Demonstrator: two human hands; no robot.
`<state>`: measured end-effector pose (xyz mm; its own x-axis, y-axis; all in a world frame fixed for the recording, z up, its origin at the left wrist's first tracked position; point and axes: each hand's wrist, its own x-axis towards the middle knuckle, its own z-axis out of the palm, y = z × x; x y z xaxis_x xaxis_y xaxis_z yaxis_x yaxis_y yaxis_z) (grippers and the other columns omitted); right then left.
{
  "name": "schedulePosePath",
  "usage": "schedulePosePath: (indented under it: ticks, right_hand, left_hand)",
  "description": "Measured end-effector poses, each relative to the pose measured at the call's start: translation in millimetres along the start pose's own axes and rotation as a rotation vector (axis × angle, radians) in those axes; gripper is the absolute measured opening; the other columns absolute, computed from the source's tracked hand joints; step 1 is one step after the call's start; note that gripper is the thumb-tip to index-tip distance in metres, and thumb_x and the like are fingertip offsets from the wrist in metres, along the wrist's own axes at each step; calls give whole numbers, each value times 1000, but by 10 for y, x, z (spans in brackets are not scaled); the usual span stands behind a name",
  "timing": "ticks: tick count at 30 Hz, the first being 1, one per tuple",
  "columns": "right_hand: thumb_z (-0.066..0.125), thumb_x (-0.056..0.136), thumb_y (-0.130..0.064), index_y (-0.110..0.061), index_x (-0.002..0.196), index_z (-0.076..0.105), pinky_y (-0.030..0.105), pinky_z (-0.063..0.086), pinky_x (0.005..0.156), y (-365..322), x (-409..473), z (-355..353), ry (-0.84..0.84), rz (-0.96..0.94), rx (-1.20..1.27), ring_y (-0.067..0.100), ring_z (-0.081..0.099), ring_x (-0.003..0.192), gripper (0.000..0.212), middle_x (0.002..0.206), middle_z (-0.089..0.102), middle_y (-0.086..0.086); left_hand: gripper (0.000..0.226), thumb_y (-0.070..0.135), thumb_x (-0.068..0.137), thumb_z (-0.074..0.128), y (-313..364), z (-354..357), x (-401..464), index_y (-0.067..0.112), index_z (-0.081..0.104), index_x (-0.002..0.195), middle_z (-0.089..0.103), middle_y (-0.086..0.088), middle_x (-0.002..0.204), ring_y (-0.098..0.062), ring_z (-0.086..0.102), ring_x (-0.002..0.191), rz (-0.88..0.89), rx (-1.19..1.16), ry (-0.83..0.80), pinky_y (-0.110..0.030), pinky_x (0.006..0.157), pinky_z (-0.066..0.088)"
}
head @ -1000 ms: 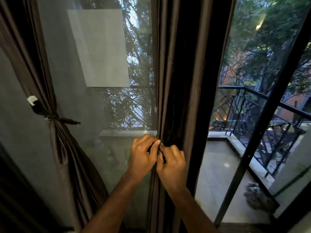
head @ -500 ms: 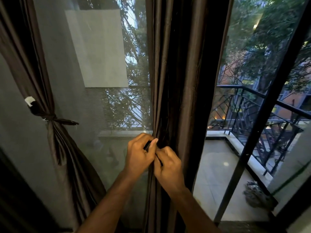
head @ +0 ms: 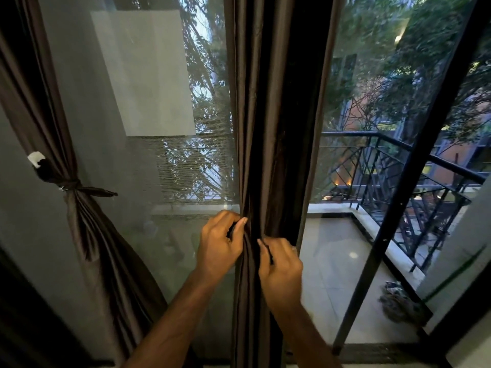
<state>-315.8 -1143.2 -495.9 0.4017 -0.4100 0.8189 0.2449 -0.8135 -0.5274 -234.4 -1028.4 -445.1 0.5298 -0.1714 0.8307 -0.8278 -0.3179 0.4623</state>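
View: head camera, forward and down.
Work in hand (judged): binding the gathered middle curtain (head: 268,128) at waist height with a dark tie band (head: 270,255). The left curtain (head: 87,235) is already bound this way by its own knotted tie (head: 79,186).
Curtain location: it hangs in vertical folds between the mesh pane (head: 138,181) and the side that looks onto the balcony floor (head: 340,274), with one hand on each side of the bunch.
Risk 1: a band end slips free. Likely cause: a narrow strip held by the fingertips only, under sideways pull. The folds would then spread.
Risk 2: outer folds are left out of the bundle. Likely cause: the curtain's right part stands beyond the right hand and may not be gathered in.
Risk 3: a slack knot sags down the cloth. Likely cause: tension is lost while the ends are crossed.
Left hand (head: 220,245): back of the hand toward the camera, fingers curled, thumb tip against the curtain's left edge. It pinches a dark band end. The forearm rises from the bottom edge.
Right hand (head: 281,264): set slightly lower, fingers curled, pinching the band's other visible piece against the front folds.
Band routing: cannot be told behind the curtain.
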Motion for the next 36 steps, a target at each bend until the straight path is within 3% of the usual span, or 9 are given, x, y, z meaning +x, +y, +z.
schedulePosePath:
  ticks: [6,16,22,25,27,29,31,33,36]
  right_hand:
    - [54,97,-13,-10,90,70,34,46,70,-73,23,140,-98,-215,-126,20,59,74,18,79,61,3]
    - [53,94,-10,-8,84,68,31,39,70,-97,7,252,-52,-197,-122,20,53,70,18,73,56,5]
    - [57,92,-9,-10,81,61,32,37,68,-94,19,319,-53,-203,-119,22,52,68,12,72,53,4]
    - [70,85,-1,-7,87,64,33,38,69,-69,6,336,-77,-195,-110,23,55,71,8,75,57,7]
    - [74,82,1,-5,92,68,33,39,71,-48,14,327,-124,-188,-105,24,57,73,13,78,59,7]
    - [66,89,-4,-6,97,72,31,41,74,-46,45,260,-172,-196,-77,23,60,77,11,82,62,6]
    - [55,94,-10,-8,106,73,31,47,81,-76,61,139,-197,-196,-35,21,64,86,22,93,69,3]
    - [57,96,-11,-10,106,74,34,52,86,-118,23,-22,-162,-198,-18,20,65,93,20,101,70,2]
    - [72,89,-14,-13,102,68,39,54,79,-80,-62,-242,-34,-130,-37,22,60,94,13,102,63,6]
  left_hand:
    - [26,20,97,55,47,-34,-26,5,68,80,63,0,78,-17,61,70,23,-30,-24,-38,63,51]
    - [18,8,94,63,75,-135,-59,6,66,76,62,2,75,-11,60,70,-9,-82,-38,-33,62,49]
    - [22,15,95,62,106,-81,-55,5,65,76,60,1,74,-13,59,68,-8,-69,-43,-37,60,48]
    - [29,27,92,66,131,-64,-48,6,62,73,58,0,71,-16,57,65,-5,-64,-35,-35,58,47]
    - [27,24,91,69,107,-58,-29,6,61,72,57,0,70,-16,56,63,-6,-52,-29,-36,57,47]
    - [24,16,91,69,67,-56,-4,6,60,71,58,0,70,-17,57,63,-2,-37,-31,-40,56,47]
    - [24,14,91,67,36,-56,16,6,60,70,57,0,69,-18,56,62,-9,-30,-26,-40,56,46]
    - [26,15,92,66,18,-46,35,7,58,69,56,0,68,-19,55,62,-19,-27,-15,-40,56,45]
    - [28,17,93,64,-6,-10,26,7,55,68,53,0,68,-21,53,62,-36,-13,-1,-41,56,43]
